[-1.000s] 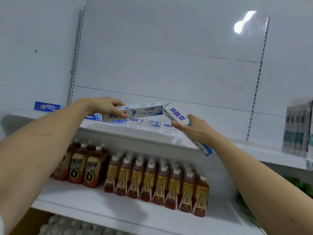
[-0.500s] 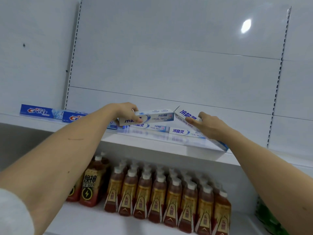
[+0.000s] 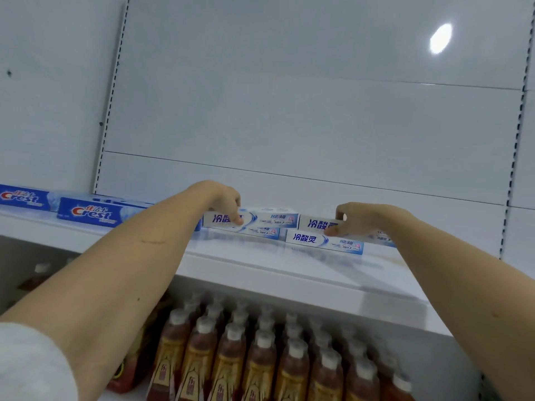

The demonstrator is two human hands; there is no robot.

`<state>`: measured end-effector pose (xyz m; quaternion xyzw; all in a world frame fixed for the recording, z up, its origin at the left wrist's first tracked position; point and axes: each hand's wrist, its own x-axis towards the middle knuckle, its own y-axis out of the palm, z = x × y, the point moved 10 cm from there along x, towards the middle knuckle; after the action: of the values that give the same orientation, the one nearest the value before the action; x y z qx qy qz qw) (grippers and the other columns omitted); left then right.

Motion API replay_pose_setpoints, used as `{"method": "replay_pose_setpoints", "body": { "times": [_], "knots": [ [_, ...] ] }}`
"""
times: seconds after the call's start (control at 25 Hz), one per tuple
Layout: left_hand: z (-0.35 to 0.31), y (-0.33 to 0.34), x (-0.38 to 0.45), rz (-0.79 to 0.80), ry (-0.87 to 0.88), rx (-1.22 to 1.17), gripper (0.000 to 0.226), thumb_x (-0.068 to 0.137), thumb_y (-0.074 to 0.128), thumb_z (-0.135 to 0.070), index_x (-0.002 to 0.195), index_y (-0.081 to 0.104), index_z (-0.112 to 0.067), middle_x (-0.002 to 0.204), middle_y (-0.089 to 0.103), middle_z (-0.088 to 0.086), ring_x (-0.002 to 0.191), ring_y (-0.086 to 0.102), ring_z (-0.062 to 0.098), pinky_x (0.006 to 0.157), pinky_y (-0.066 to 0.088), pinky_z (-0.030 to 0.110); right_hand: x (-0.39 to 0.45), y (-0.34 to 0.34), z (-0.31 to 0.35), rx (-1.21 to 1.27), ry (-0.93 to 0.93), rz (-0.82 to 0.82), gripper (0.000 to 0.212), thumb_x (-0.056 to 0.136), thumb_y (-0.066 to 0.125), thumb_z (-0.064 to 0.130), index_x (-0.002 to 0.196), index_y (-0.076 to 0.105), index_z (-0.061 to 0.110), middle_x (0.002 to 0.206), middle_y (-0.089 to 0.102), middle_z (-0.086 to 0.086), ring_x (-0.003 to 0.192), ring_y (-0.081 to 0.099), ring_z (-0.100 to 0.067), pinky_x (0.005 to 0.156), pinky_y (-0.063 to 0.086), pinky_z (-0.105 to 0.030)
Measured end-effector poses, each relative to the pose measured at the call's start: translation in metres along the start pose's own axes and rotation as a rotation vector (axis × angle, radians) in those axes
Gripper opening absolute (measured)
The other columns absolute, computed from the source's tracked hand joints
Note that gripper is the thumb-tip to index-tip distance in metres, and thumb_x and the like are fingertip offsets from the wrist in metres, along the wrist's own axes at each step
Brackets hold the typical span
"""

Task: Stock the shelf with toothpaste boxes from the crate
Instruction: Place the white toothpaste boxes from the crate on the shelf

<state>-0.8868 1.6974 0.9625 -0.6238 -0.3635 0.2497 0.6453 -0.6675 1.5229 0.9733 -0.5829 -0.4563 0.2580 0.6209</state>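
Fingers (image 3: 231, 202) of left hand (image 3: 223, 198) and right hand (image 3: 356, 218) curled, each pinching 1 white toothpaste box (image 3: 260, 219) atop shelf (image 3: 260, 267) stacks. Risk: careless release, misaligned upper boxes, sliding off.

White shop shelving under a glossy panel wall

A white back panel (image 3: 289, 111) fills the view, with slotted uprights (image 3: 111, 111) at 10 and 2 o'clock and a bright light glare (image 3: 440, 39) at 1 o'clock. Rows of brown bottles (image 3: 260, 357) stand at 6 o'clock on a lower level; blue Crest boxes (image 3: 89, 214) lie at 9 o'clock.
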Motion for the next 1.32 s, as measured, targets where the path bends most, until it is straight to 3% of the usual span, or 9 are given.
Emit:
{"method": "replay_pose_setpoints", "body": {
  "times": [0.08, 0.28, 0.44, 0.56, 0.68, 0.84, 1.08, 1.32],
  "knots": [
    [-0.004, 0.005, 0.017, 0.046, -0.024, 0.118, 0.063, 0.088, 0.066, -0.047, 0.14, 0.044, -0.021, 0.137, 0.05, 0.002, 0.105, 0.054, 0.025, 0.086, 0.044, 0.035, 0.018, 0.015, -0.001, -0.076, -0.02, 0.07, 0.052, 0.081, 0.06, 0.066, 0.107, 0.057, 0.022, 0.109, 0.062, 0.001, 0.085, 0.06, -0.021, 0.072, 0.042, -0.034],
    [-0.003, 0.02, 0.054, 0.105, -0.066, 0.366, 0.065, 0.086, 0.067, -0.05, 0.142, 0.043, -0.027, 0.14, 0.049, 0.0, 0.117, 0.052, 0.025, 0.102, 0.044, 0.04, 0.049, 0.039, 0.003, -0.125, -0.04, 0.161, 0.055, 0.082, 0.061, 0.063, 0.118, 0.058, 0.022, 0.105, 0.062, 0.002, 0.091, 0.056, -0.023, 0.074, 0.041, -0.033],
    [0.008, 0.035, 0.07, 0.163, -0.1, 0.408, 0.067, 0.088, 0.064, -0.051, 0.146, 0.04, -0.029, 0.149, 0.043, 0.0, 0.129, 0.049, 0.026, 0.106, 0.041, 0.041, 0.062, 0.06, 0.004, -0.085, -0.055, 0.189, 0.054, 0.088, 0.061, 0.054, 0.131, 0.053, 0.023, 0.113, 0.058, 0.002, 0.102, 0.054, -0.024, 0.085, 0.043, -0.034],
    [0.002, 0.032, 0.067, 0.142, -0.083, 0.391, 0.068, 0.088, 0.066, -0.045, 0.148, 0.038, -0.029, 0.153, 0.037, -0.001, 0.133, 0.045, 0.026, 0.107, 0.039, 0.039, 0.068, 0.059, 0.012, -0.031, -0.105, 0.129, 0.05, 0.088, 0.065, 0.045, 0.133, 0.052, 0.026, 0.107, 0.049, 0.006, 0.095, 0.054, -0.021, 0.084, 0.043, -0.031],
    [-0.01, 0.023, 0.057, 0.088, -0.051, 0.325, 0.072, 0.087, 0.068, -0.044, 0.149, 0.035, -0.03, 0.156, 0.031, -0.003, 0.134, 0.043, 0.026, 0.106, 0.039, 0.041, 0.067, 0.054, 0.018, -0.007, -0.116, 0.075, 0.05, 0.088, 0.065, 0.044, 0.134, 0.05, 0.028, 0.11, 0.046, 0.007, 0.096, 0.053, -0.021, 0.092, 0.045, -0.034],
    [-0.014, 0.009, 0.044, 0.034, -0.024, 0.192, 0.069, 0.089, 0.065, -0.044, 0.149, 0.036, -0.026, 0.155, 0.033, -0.002, 0.137, 0.04, 0.026, 0.11, 0.035, 0.044, 0.057, 0.041, 0.016, 0.004, -0.087, 0.019, 0.048, 0.093, 0.058, 0.042, 0.136, 0.049, 0.025, 0.133, 0.051, -0.001, 0.117, 0.052, -0.024, 0.098, 0.042, -0.036],
    [-0.011, -0.013, 0.007, -0.092, 0.013, -0.026, 0.059, 0.096, 0.05, -0.05, 0.148, 0.039, -0.023, 0.154, 0.037, 0.0, 0.138, 0.038, 0.025, 0.114, 0.03, 0.045, 0.025, 0.01, 0.031, 0.018, -0.096, -0.076, 0.045, 0.096, 0.053, 0.042, 0.137, 0.049, 0.022, 0.137, 0.051, -0.003, 0.123, 0.049, -0.026, 0.101, 0.039, -0.037],
    [-0.014, -0.018, -0.054, -0.181, 0.095, -0.353, 0.06, 0.103, 0.03, -0.051, 0.149, 0.038, -0.014, 0.158, 0.032, 0.005, 0.144, 0.031, 0.026, 0.118, 0.023, 0.042, -0.027, -0.02, 0.064, 0.268, -0.115, -0.195, 0.044, 0.099, 0.043, 0.048, 0.132, 0.053, 0.021, 0.139, 0.052, -0.004, 0.124, 0.049, -0.025, 0.101, 0.039, -0.039]
  ]
}}
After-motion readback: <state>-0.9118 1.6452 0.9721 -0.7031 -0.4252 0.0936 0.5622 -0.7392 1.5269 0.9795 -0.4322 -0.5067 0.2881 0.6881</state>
